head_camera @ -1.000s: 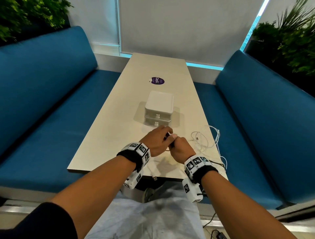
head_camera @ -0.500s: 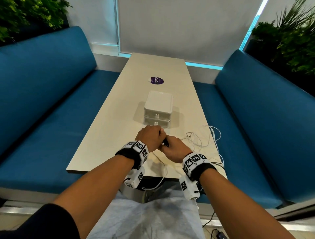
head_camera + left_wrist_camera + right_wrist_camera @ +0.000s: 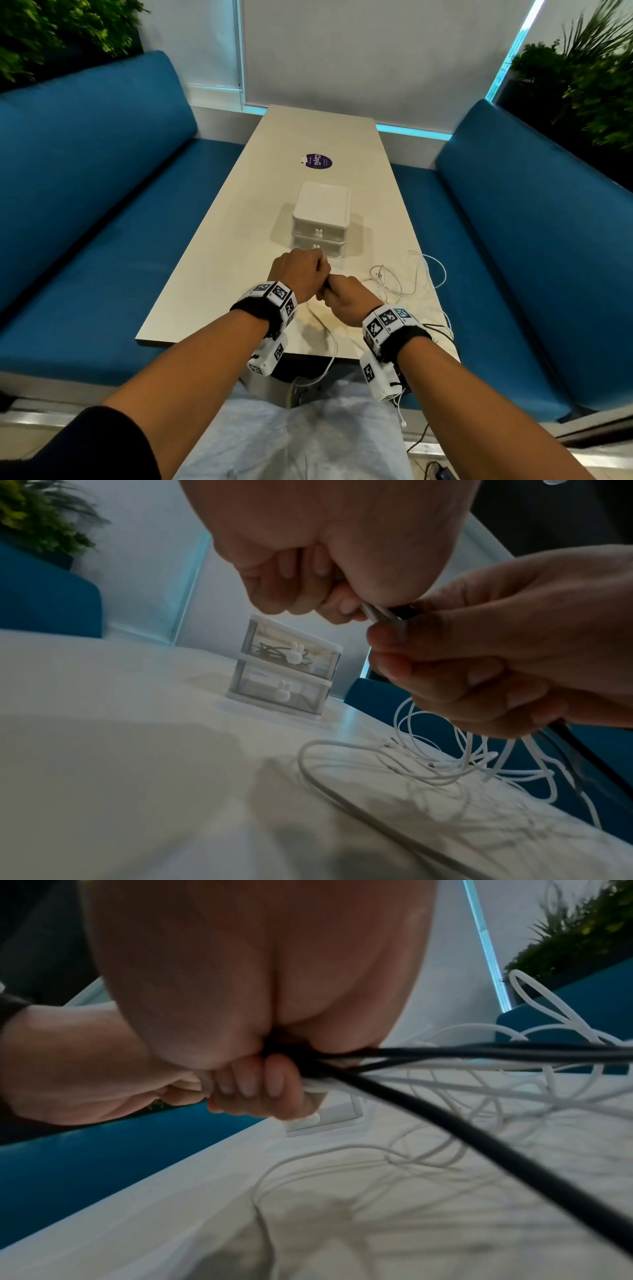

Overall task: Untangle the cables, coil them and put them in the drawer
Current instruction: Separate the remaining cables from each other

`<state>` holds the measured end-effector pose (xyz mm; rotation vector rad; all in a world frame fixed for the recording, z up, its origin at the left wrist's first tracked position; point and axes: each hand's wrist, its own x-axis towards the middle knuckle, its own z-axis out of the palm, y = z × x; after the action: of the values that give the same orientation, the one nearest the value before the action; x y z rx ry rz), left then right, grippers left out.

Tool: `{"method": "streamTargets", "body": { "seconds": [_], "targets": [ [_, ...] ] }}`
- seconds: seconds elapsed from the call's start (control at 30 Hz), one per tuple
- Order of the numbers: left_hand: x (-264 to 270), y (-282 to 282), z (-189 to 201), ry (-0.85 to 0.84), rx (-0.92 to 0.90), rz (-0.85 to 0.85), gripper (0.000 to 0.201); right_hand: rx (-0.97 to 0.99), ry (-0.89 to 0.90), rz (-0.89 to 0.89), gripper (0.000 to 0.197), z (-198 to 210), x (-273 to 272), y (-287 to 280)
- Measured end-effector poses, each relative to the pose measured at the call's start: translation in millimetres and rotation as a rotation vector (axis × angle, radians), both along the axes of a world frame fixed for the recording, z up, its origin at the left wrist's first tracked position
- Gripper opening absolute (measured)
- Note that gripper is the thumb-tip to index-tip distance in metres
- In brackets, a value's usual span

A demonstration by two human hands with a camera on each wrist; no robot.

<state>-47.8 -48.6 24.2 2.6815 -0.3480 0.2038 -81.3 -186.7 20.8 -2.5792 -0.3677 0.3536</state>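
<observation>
Both hands meet knuckle to knuckle above the near end of the table [image 3: 212,274]. My left hand [image 3: 317,270] pinches a silvery cable plug [image 3: 378,612] between curled fingers and thumb. My right hand [image 3: 330,296] grips a bundle of black cable [image 3: 445,1123] and thin white cables [image 3: 479,1093] in its fist, right against the plug. A loose white tangle [image 3: 404,282] trails from the right hand over the table's right side. The white two-drawer box [image 3: 322,219] stands just beyond the hands, both drawers closed, dark cables [image 3: 274,651] showing in the upper one.
A white cable loop [image 3: 330,356] hangs off the table's near edge between my arms. Black cables [image 3: 436,329] run over the right edge. A purple sticker [image 3: 318,161] lies farther up the table. Blue benches [image 3: 102,222] flank both sides.
Both hands have shifted slightly left and away, closer to the drawer box, still joined. The white tangle has been dragged a little with them, and a cable loop now hangs off the near edge.
</observation>
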Motion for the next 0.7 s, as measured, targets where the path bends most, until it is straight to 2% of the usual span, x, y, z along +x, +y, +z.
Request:
{"method": "streamTargets", "body": {
  "seconds": [0.1,0.23,0.37,0.47,0.53,0.63,0.7],
  "targets": [
    [7.4,3.3,8.0,-0.030,0.045,0.003,0.030,-0.005,-0.095,-0.004,0.021,-1.0,-0.9,-8.3],
    [12.0,11.9,4.1,0.003,0.021,0.013,0.033,-0.130,-0.106,-0.004,0.032,-5.8,-3.9,-19.8],
    [7.6,19.5,-10.3,0.146,-0.052,-0.057,0.049,-0.156,-0.093,-0.031,0.033,-11.0,-5.6,-19.2],
    [7.0,37.4,-17.8,0.202,-0.096,0.031,0.065,-0.139,-0.104,-0.094,0.032,-9.9,-0.2,-21.5],
    [4.8,46.1,-18.8,0.257,-0.048,0.081,0.071,-0.145,-0.106,-0.129,0.031,-8.5,3.1,-21.8],
    [-1.7,38.8,-14.6,0.347,0.040,-0.027,0.079,-0.139,-0.112,-0.132,0.033,-7.5,5.1,-16.4],
    [-3.2,27.5,-14.6,0.359,-0.017,-0.092,0.075,-0.111,-0.115,-0.112,0.033,-7.4,4.4,-10.8]
  ]
}}
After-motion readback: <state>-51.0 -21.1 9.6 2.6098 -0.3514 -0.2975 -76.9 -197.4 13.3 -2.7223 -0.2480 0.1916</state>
